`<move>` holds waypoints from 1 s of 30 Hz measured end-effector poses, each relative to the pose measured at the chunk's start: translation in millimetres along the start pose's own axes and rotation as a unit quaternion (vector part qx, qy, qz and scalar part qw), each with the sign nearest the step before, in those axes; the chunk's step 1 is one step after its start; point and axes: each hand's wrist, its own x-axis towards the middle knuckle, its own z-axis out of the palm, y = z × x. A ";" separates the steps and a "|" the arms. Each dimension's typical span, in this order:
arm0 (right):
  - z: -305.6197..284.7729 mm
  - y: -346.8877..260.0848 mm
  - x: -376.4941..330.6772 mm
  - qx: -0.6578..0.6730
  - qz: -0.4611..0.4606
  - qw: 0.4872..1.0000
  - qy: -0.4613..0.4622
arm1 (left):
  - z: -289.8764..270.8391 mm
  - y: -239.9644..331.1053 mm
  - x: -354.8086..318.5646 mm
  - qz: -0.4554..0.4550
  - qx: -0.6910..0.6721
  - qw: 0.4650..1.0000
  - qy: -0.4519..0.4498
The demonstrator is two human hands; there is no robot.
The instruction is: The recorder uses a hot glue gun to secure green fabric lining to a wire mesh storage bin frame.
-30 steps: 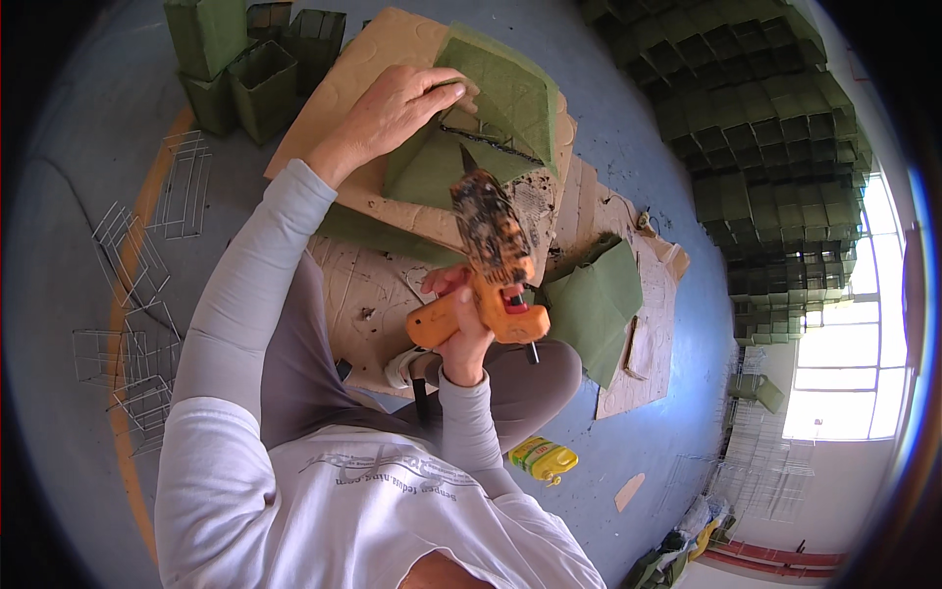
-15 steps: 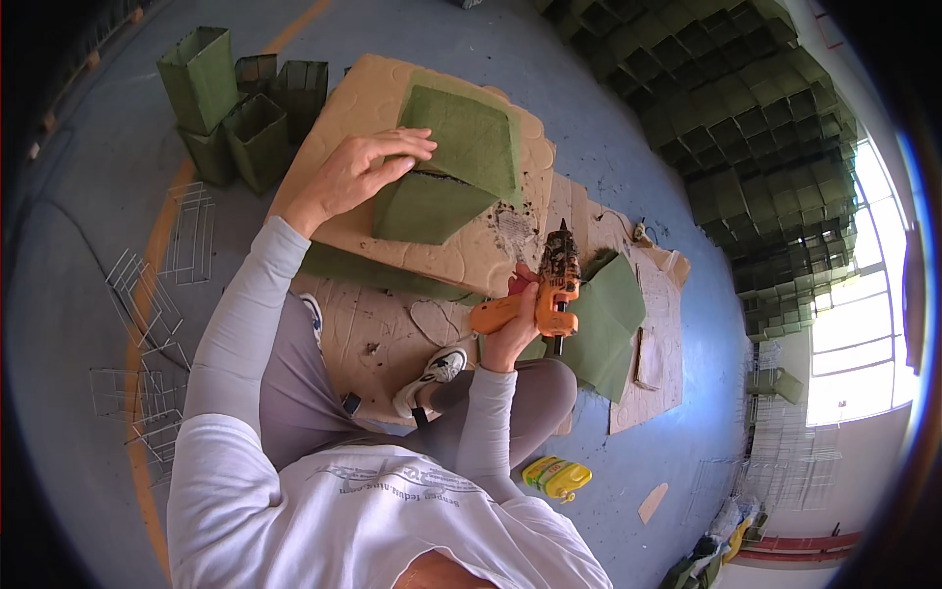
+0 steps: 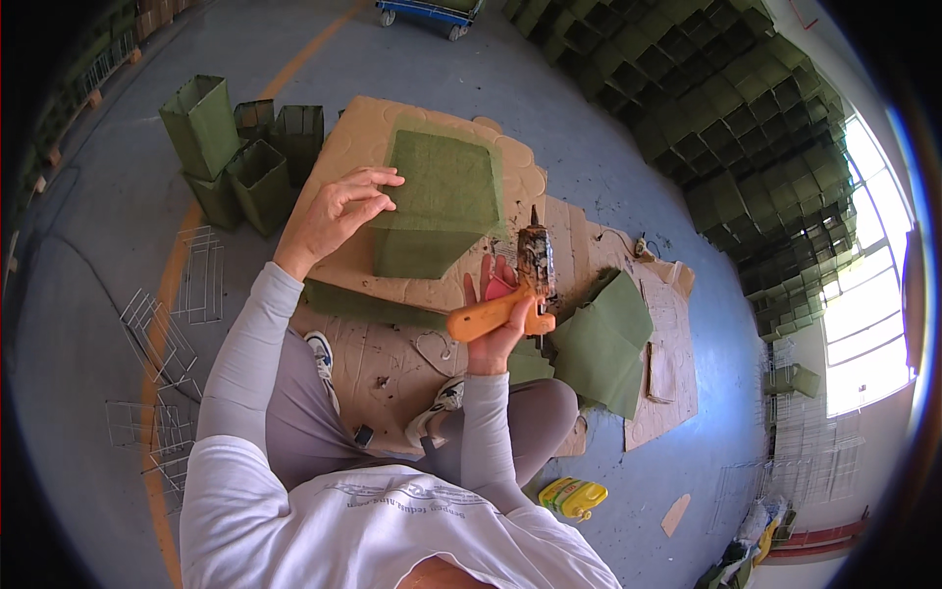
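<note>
On a cardboard-topped block before me lies a green felt sheet, flat, with a second green felt flap at its near side. My left hand hovers at the sheet's left edge, fingers loosely bent, thumb apart, holding nothing. In my right hand is an orange glue gun, its blackened nozzle pointing away from me. The thumb presses over its handle while the other fingers stretch out behind it. Something pinkish-red shows by those fingers; I cannot make out what it is.
Green felt boxes stand at the far left, near wire frames. More felt sheets lie on cardboard to the right. A yellow jug is by my right knee. Stacked green boxes line the right; a blue cart stands far off.
The felt's near fold, which showed a dark seam, now lies flatter. My left hand has come off it. The glue gun has moved left, and the right fingers have opened out.
</note>
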 end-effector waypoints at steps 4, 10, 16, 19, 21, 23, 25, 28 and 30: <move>-3.0 21.9 16.9 0.048 0.007 0.999 0.013 | 7.5 -4.6 10.1 -0.032 -0.017 0.999 0.035; -13.6 -0.3 -2.0 0.003 -0.022 0.997 0.078 | 13.8 5.5 15.6 -0.036 0.050 0.996 0.071; -1.5 -7.7 -16.1 0.061 0.002 0.998 -0.002 | -6.4 -31.6 73.5 0.006 0.134 0.985 0.112; 3.3 14.2 2.4 0.116 0.021 0.993 -0.009 | -8.0 -56.9 109.0 0.000 0.153 0.979 0.136; -0.1 30.5 14.5 0.192 0.030 0.981 0.001 | -10.5 -62.5 119.4 -0.105 0.054 0.993 -0.005; -6.6 40.6 23.6 0.222 0.030 0.975 -0.001 | -12.5 -63.4 116.7 -0.120 0.078 0.989 -0.033; -17.0 49.8 38.9 0.236 0.027 0.970 0.042 | -13.7 -58.6 106.7 -0.135 0.103 0.983 -0.063; -16.0 45.9 76.8 0.175 0.013 0.984 -0.002 | -12.5 -43.6 69.5 -0.192 0.188 0.962 0.046; -12.1 38.5 91.6 0.114 0.011 0.992 0.043 | -10.9 -34.9 44.5 -0.259 -0.044 0.950 0.168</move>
